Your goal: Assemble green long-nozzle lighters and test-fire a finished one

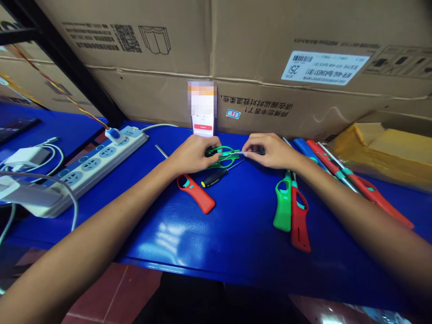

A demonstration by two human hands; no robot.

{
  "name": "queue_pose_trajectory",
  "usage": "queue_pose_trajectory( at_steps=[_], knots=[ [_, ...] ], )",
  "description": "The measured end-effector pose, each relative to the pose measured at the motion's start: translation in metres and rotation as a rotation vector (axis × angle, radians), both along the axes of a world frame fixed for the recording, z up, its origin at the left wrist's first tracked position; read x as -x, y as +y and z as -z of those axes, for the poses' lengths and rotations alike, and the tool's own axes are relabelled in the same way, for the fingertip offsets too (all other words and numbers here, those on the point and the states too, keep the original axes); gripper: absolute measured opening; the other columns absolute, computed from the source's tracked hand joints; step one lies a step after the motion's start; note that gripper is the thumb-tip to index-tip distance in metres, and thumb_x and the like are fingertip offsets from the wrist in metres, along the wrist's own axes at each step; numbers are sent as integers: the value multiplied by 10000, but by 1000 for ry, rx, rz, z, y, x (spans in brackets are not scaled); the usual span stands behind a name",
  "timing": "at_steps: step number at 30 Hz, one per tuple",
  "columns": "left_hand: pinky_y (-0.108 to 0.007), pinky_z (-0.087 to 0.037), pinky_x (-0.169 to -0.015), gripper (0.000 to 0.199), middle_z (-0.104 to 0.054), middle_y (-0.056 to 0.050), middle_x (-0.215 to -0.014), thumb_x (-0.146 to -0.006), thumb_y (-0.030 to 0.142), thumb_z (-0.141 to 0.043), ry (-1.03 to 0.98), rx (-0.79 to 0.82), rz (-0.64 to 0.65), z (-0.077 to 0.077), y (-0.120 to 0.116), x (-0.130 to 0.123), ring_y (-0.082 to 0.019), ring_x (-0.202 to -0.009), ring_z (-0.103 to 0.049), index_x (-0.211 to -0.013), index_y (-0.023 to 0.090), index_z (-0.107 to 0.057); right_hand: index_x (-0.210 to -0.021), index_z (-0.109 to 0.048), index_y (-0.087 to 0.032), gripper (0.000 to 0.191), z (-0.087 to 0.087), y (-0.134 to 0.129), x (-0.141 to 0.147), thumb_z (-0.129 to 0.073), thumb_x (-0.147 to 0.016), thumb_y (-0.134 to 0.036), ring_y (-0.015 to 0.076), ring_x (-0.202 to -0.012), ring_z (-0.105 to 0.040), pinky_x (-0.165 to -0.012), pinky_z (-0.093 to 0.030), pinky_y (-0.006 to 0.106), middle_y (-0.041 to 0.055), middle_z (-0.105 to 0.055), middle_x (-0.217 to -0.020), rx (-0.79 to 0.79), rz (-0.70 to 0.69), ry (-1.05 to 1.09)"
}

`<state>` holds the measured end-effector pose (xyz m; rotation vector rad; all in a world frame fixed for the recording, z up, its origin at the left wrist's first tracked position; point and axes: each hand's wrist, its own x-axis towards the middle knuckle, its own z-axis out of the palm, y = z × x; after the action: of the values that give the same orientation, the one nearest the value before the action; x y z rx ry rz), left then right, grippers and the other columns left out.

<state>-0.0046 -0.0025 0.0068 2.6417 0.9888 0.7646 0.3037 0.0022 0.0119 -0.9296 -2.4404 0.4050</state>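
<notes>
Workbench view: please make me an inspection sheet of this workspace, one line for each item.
Surface: blue bench, shiny, with glare near the front.
Job's things: green-handled scissors, screwdriver, red lighter, green lighter.
Clutter: phone, white charger, yellow paper.
Hands: left hand holds the scissors; right hand pinches a thin metal piece at their blades.
Cables: white cords near the power strip; coloured wire along the frame.
Surroundings: cardboard boxes behind, red floor tiles below.
</notes>
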Motion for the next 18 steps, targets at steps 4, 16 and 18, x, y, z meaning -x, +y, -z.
queue_pose_trajectory(
  at_steps=[4, 16, 18],
  knots=[
    [-293, -420, -676, 180, -740, -27, -807, -1009, 325, -647, 36, -17, 32, -1, 1, 2, -157, -679, -614, -1001, 182, -756, -1014, -815, -233, 118, 0, -1, 1, -710, -1012, -288, 206, -779, -676, -759, -527, 378, 57, -790, -966, -3, -3, 0],
    [-308, -425, -674, 256, -765, -45, -840, -1028, 338, -599, 110, 4, 50, -4, 0, 4, -184, -695, -643, -1092, 167, -778, -1343, -807, -234, 317, 1, -5, 7, -601, -1107, -280, 260, -1030, -781, -965, -575, 408, 96, -852, -1243, -41, -78, -92],
    [-307, -425, -684, 254, -767, -44, -852, -1024, 341, -611, 119, 18, 48, -5, 0, 4, -185, -714, -649, -1099, 168, -781, -1301, -823, -221, 295, 1, -5, 7, -613, -1117, -317, 258, -1021, -782, -959, -570, 394, 102, -854, -1212, -37, -83, -109]
  ],
)
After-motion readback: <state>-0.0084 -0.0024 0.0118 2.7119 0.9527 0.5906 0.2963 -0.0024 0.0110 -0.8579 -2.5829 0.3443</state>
